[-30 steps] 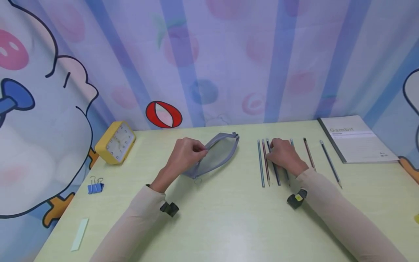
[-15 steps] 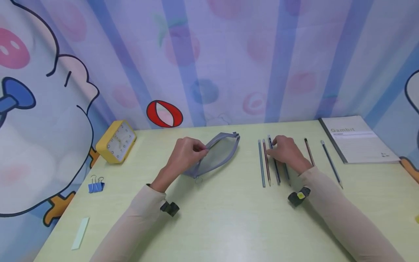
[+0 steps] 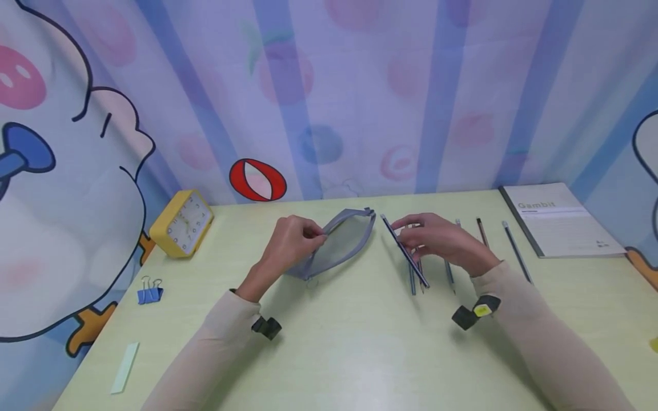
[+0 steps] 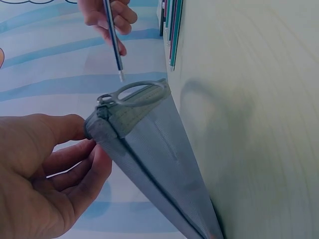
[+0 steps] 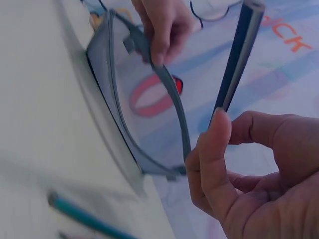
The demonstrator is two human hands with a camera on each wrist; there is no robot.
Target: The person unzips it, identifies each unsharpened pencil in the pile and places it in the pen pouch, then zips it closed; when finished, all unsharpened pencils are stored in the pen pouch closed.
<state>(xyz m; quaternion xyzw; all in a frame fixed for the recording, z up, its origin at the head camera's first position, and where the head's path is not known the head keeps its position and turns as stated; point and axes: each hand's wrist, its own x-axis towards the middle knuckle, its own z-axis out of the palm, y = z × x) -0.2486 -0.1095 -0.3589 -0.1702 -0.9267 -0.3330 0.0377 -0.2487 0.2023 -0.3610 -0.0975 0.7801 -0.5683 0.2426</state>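
Grey mesh pencil case [image 3: 339, 242], unzipped, beside lifted dark-blue pencil [image 3: 404, 251].

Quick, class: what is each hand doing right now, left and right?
Left hand: pinches the upper edge of the grey pencil case.
Right hand: holds a dark blue pencil off the table.

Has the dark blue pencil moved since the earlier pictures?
Yes. The right hand has lifted the dark blue pencil from the pencil row, leftward toward the pencil case.
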